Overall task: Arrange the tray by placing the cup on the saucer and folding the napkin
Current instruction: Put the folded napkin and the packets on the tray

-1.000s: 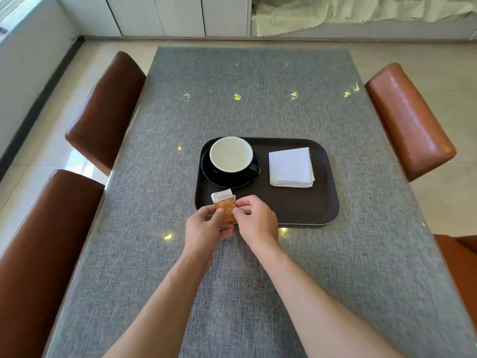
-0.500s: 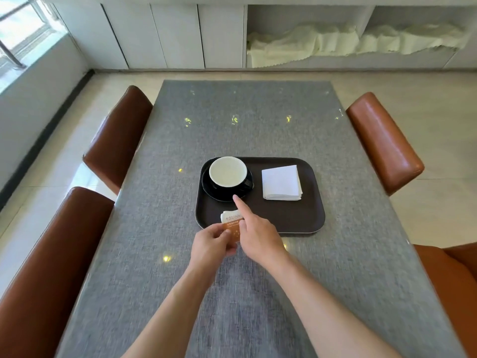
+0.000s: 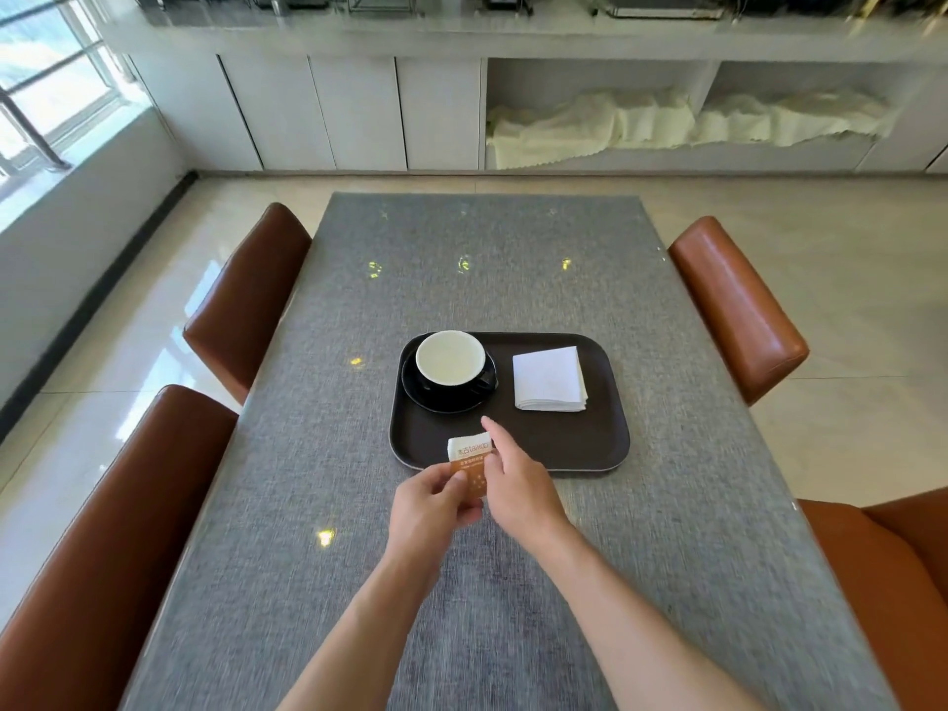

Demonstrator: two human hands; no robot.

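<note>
A dark brown tray [image 3: 590,443] lies on the grey table. At its left a black cup with a white inside [image 3: 450,359] stands on a black saucer [image 3: 420,395]. A folded white napkin [image 3: 549,379] lies at the tray's right. My left hand [image 3: 436,500] pinches a small orange and white packet [image 3: 469,456] over the tray's near edge. My right hand [image 3: 518,484] is beside the packet, its index finger stretched out toward the saucer and touching nothing that I can see.
Brown leather chairs stand along both sides of the table [image 3: 461,582]: two on the left [image 3: 246,295] [image 3: 102,531], one on the right [image 3: 738,305], another at the near right [image 3: 882,567]. White cabinets and shelves with pale cloths [image 3: 667,125] line the far wall.
My right hand let go of the packet and stretched out its index finger. The view tilted up, so the tray and hands sit lower in the frame and more of the room shows.
</note>
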